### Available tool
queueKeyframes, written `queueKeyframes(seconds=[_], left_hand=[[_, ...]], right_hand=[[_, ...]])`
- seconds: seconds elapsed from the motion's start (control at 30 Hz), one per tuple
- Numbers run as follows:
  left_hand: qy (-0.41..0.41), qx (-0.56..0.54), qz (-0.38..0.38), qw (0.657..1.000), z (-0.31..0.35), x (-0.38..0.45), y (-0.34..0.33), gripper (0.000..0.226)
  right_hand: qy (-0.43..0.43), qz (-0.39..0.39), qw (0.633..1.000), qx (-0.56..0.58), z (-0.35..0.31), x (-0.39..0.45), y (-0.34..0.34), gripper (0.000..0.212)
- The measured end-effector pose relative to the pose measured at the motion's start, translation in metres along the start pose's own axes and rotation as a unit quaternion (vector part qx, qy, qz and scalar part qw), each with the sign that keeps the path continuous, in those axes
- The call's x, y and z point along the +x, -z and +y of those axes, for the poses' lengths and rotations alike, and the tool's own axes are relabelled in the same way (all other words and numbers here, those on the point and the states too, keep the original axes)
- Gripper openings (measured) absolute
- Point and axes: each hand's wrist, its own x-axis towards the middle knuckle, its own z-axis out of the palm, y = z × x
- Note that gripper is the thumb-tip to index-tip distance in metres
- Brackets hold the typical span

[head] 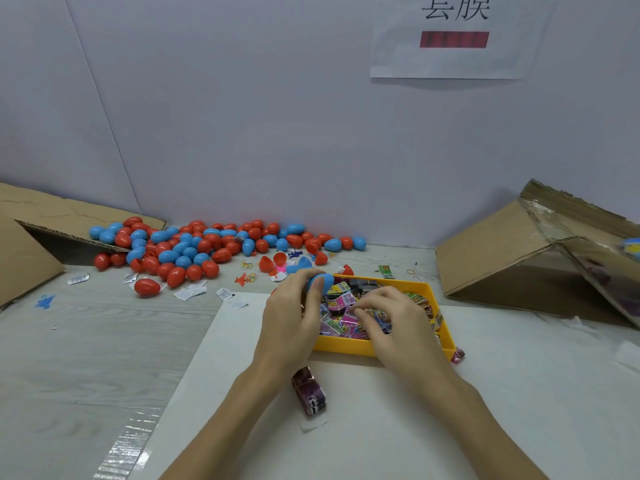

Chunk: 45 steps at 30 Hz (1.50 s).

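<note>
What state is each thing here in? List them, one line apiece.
yellow tray, filled with packets
left hand, grips the blue egg
blue egg, held at the tray's far left corner
right hand, fingers curled among the packets; a pinch cannot be told
egg pile, closed red and blue eggs, heaped
red egg halves, open, lying apart
purple packet, lying outside the tray
left cardboard box, tipped, open
right cardboard box, tipped, open
</note>
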Motion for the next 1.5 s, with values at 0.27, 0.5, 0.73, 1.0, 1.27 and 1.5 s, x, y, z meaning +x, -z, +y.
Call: queueKeyframes(seconds=[0.27,0.5,0.73,1.0,1.27,1.5], left_hand=[[0.014,0.015,0.024,0.999,-0.001,0.002,0.002,0.020],[0.016,0.024,0.020,0.999,-0.001,0.003,0.003,0.019],[0.028,-0.006,-0.004,1.000,0.004,0.002,0.005,0.019],[0.056,-0.111,-0.077,0.989,0.016,-0.001,0.009,0.048],[-0.022,-0.017,-0.110,0.994,0.013,-0.003,0.003,0.005],[-0.026,-0.043,-0.055,0.997,0.017,-0.001,0.003,0.004]], right_hand=[[-0.010,-0.062,0.992,-0.113,-0.001,-0.001,-0.008,0.032],[-0.047,0.013,0.999,-0.008,-0.004,0.002,-0.004,0.012],[-0.129,0.101,0.969,0.187,-0.004,0.005,0.011,0.028],[-0.094,0.075,0.965,0.234,-0.012,0.005,0.014,0.028],[-0.044,0.043,0.978,0.198,-0.020,0.002,0.008,0.031],[-0.098,0.006,0.949,0.301,-0.024,0.002,0.010,0.027]])
